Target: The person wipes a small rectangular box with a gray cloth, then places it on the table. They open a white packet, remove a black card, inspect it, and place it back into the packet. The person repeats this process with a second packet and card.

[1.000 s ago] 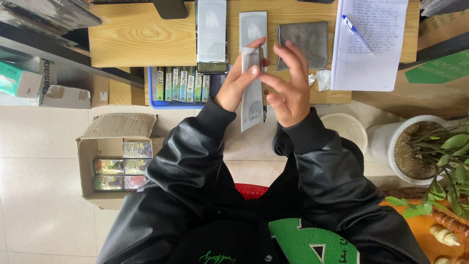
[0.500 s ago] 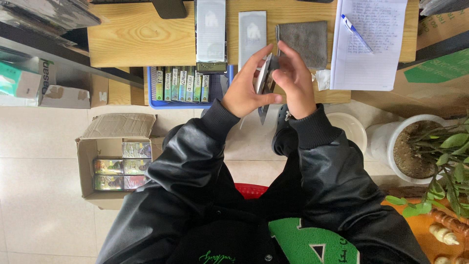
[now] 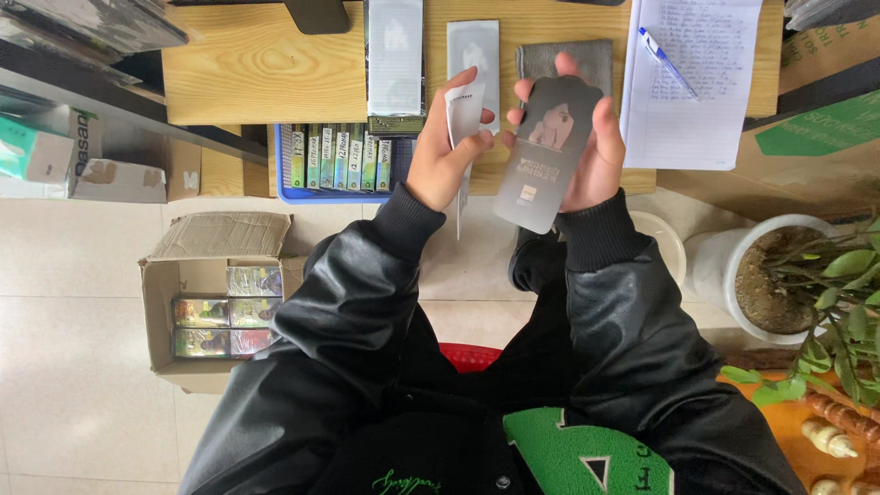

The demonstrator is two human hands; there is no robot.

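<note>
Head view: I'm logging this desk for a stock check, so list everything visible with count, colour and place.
dark packet: 1, grey, right hand
white sleeve: 1, white, left hand
flat packets: 2, silvery, desk ahead
grey pouch: 1, grey, desk behind dark packet
paper: 1, white, desk right
pen: 1, blue, on paper
tray: 1, blue, holds green boxes, below desk edge
carton: 1, brown, floor left
pot: 1, white, floor right, with plant
left hand: 1
right hand: 1

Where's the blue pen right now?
In the head view the blue pen lies at upper right on the written notepad sheet, on the wooden desk, to the right of the dark card held in the right hand.
</note>
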